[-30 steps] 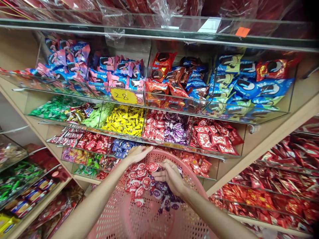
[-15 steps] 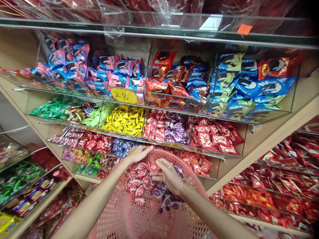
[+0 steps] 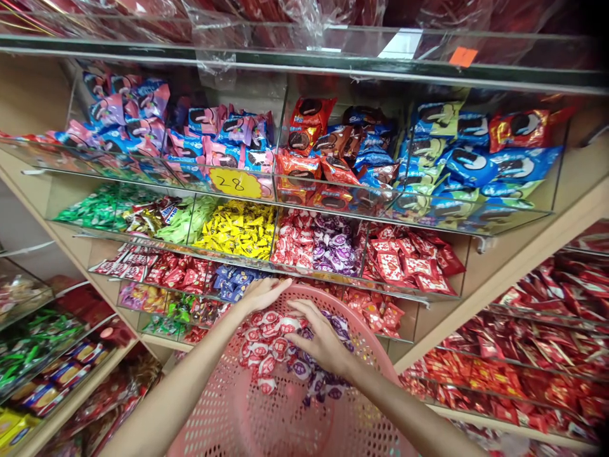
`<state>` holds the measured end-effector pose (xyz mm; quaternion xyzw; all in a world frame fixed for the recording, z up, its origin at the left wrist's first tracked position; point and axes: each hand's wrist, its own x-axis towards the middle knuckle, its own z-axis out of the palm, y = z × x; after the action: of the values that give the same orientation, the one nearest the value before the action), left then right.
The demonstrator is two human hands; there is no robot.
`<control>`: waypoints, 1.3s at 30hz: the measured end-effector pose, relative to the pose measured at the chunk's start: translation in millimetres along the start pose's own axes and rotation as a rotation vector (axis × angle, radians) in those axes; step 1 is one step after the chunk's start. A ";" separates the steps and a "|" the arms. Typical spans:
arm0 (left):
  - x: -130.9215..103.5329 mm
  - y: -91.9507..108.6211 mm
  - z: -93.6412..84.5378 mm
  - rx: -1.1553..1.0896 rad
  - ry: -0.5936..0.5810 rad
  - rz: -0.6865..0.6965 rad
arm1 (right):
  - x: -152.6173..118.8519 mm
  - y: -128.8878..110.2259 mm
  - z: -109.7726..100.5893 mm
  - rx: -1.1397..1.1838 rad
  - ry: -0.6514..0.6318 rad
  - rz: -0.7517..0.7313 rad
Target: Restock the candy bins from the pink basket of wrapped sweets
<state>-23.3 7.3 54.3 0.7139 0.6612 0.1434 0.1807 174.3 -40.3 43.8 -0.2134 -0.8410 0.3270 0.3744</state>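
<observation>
A pink perforated plastic basket (image 3: 375, 330) is tilted toward me below the shelves. My left hand (image 3: 261, 294) is on its far rim, the thumb side showing and the other fingers largely hidden. Red-and-white wrapped candies (image 3: 266, 365) lie on the basket's left inside. Beside them on the right are purple-and-white wrapped candies (image 3: 323, 384). Over this pile hovers my right hand (image 3: 321, 336), its fingers apart and slightly bent, with no candy visible in it.
Tiered shelf bins hold yellow-wrapped candies (image 3: 240, 230), purple candies (image 3: 333, 244) and blue cookie packs (image 3: 471, 165). A clear shelf edge carries a yellow price tag (image 3: 235, 183). More shelves of red packets (image 3: 528, 330) stand to the right.
My right hand has let go of a red-and-white candy, which now lies among the others, and its fingers have opened and lifted slightly. My left hand has stayed on the rim.
</observation>
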 end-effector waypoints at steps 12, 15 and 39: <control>2.2 -2.3 3.4 -0.007 0.011 -0.029 | 6.4 13.9 17.7 -0.463 -0.251 -0.090; 1.9 -1.7 2.9 0.003 0.009 -0.028 | 7.0 16.4 31.7 -0.527 -0.342 -0.151; 2.2 0.7 1.1 0.030 -0.004 -0.033 | -45.0 2.9 73.1 -0.952 -0.350 0.175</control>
<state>-22.1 9.4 53.5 0.7058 0.6747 0.1289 0.1735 146.7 -94.0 -17.3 -0.3717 -0.9258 -0.0315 0.0606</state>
